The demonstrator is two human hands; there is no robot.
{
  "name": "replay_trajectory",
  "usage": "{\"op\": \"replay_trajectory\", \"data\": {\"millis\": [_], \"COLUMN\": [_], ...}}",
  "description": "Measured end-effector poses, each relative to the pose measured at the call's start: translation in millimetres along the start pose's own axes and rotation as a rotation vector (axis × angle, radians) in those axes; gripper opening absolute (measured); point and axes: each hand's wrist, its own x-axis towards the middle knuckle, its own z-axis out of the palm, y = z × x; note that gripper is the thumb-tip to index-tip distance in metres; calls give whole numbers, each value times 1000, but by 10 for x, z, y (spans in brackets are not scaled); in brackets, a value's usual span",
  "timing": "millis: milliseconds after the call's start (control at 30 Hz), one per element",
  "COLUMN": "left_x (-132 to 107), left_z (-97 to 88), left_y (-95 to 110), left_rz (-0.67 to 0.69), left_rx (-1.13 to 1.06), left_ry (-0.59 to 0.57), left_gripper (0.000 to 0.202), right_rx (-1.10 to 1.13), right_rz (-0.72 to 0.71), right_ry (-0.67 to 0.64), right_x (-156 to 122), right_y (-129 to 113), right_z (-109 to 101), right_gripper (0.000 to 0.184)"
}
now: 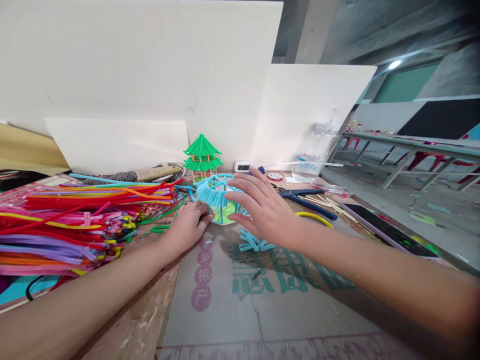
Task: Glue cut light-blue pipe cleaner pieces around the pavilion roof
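Note:
A small round model (210,195) of light-blue pipe-cleaner pieces, with sloping roof strips on its left half and a green floor, stands on the work surface. At its left lower edge is my left hand (189,220), fingers curled and closed on the model's rim. My right hand (264,210) is open on the right side, fingers spread and thumb apart; whether its fingertips touch the frame I cannot tell. Just below that hand lies a pile of short cut light-blue pipe-cleaner pieces (253,241). Behind the model stands a green tiered pagoda roof (202,152) on thin posts.
Bundles of coloured pipe cleaners (56,225) fill the left side. To the right are blue-handled pliers (313,202), wooden sticks (347,215), a phone (386,227) and a clear plastic jug (311,155). A small digital clock (243,166) stands behind. A printed plastic sheet (285,320) covers the front.

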Motion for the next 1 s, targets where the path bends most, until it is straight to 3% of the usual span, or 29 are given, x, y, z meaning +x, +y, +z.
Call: {"op": "replay_trajectory", "data": {"millis": [267,433,600,1000], "left_x": [-11,-11,0,2], "left_z": [-12,-12,2,-14], "left_y": [14,16,-2,27], "left_rz": [16,-2,-3,-29], "left_rx": [-2,-35,-23,-14], "left_ry": [7,-6,-14,-18], "left_gripper": [19,19,22,24], "right_rx": [-62,-34,-6,20], "right_rz": [-178,-87,-14,93], "right_ry": [11,68,107,147], "right_x": [164,12,-138,-75], "right_y": [73,95,35,77], "right_z": [87,201,331,334], "right_gripper": [35,43,36,31]}}
